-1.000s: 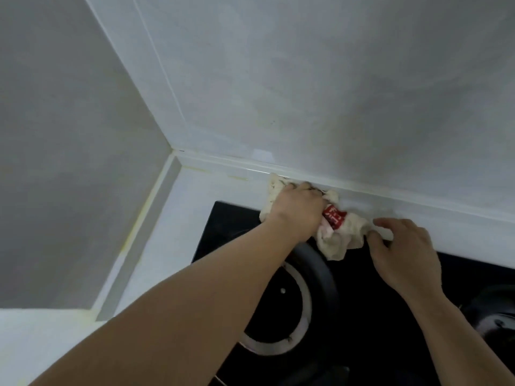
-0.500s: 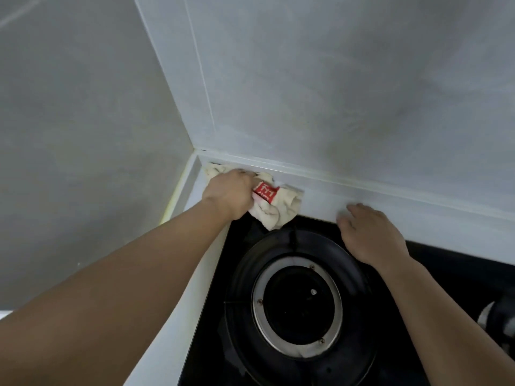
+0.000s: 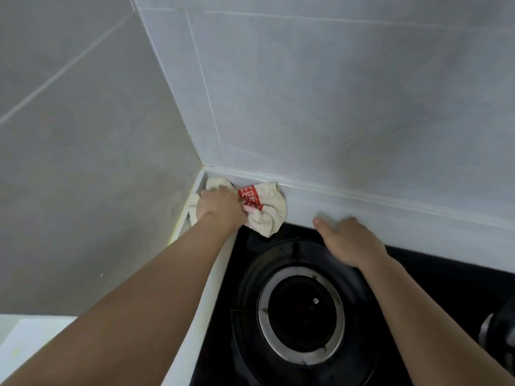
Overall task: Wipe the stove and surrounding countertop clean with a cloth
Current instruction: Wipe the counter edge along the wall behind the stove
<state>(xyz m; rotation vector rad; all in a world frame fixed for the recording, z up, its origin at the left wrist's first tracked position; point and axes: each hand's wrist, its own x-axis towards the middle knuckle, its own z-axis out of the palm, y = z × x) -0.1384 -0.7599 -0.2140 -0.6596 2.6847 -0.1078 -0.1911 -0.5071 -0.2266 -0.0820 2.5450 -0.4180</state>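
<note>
My left hand (image 3: 220, 207) grips a crumpled cream cloth (image 3: 269, 211) with a red printed patch and presses it onto the white countertop (image 3: 390, 218) in the back left corner, where the two walls meet. The cloth's lower edge hangs over the black glass stove (image 3: 434, 277). My right hand (image 3: 348, 240) lies flat with straight fingers on the countertop strip behind the stove, above the left burner (image 3: 301, 310), a black ring with a steel collar.
Grey tiled walls (image 3: 334, 107) close in the corner at the back and left. A narrow white countertop strip (image 3: 206, 296) runs down the stove's left side. Part of a second burner (image 3: 498, 330) shows at the right edge.
My left hand has slid the cloth leftward along the back strip into the corner. My right hand has let go of the cloth and now lies flat on the countertop.
</note>
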